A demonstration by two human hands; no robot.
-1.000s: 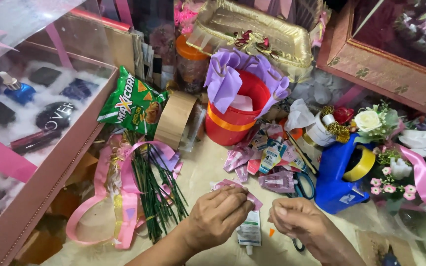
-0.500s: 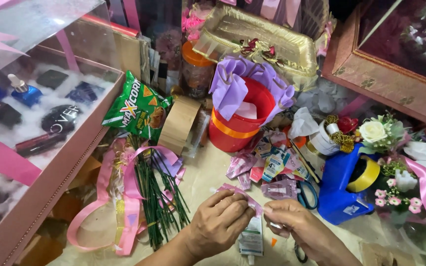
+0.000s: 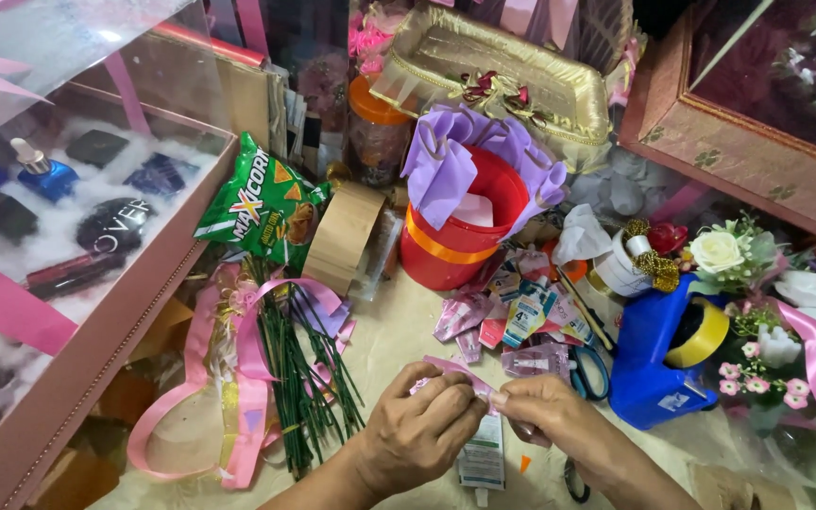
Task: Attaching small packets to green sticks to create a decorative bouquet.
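Head view, hands: low in the frame, the left hand (image 3: 422, 430) and the right hand (image 3: 545, 416) meet, fingertips almost touching.
Grip, left: fingers pinched shut on one end of a pink sachet strip (image 3: 455, 370).
Grip, right: fingers curled closed on the other end of that same strip, which arches up between the two hands.
Under the hands: a white tube (image 3: 484, 458) lies flat on the cream tabletop (image 3: 389, 335), partly covered by the knuckles.
Just left: a bundle of green stems (image 3: 304, 378) lies across a pink heart-shaped ribbon frame (image 3: 191, 406), with purple ribbon loops at its top.
Just beyond: a loose heap of small sachets (image 3: 521, 312) is spread out, blue-handled scissors (image 3: 587, 373) beside it.
Right: a blue tape dispenser (image 3: 654, 368) carries a roll of yellow tape (image 3: 701, 331); white and pink artificial flowers (image 3: 739, 255) crowd next to it.
Middle: a red bucket (image 3: 455, 246) with an orange band stands upright, purple paper (image 3: 465, 161) folded over its rim.
Beside it: a brown tape roll (image 3: 347, 236) leans on edge against a green snack bag (image 3: 257, 203).
Far left: a pink display box (image 3: 77, 378) with a clear lid holds bottles on white fluff.
Far back: a gold tray (image 3: 502, 76) with a red bow sits behind the bucket.
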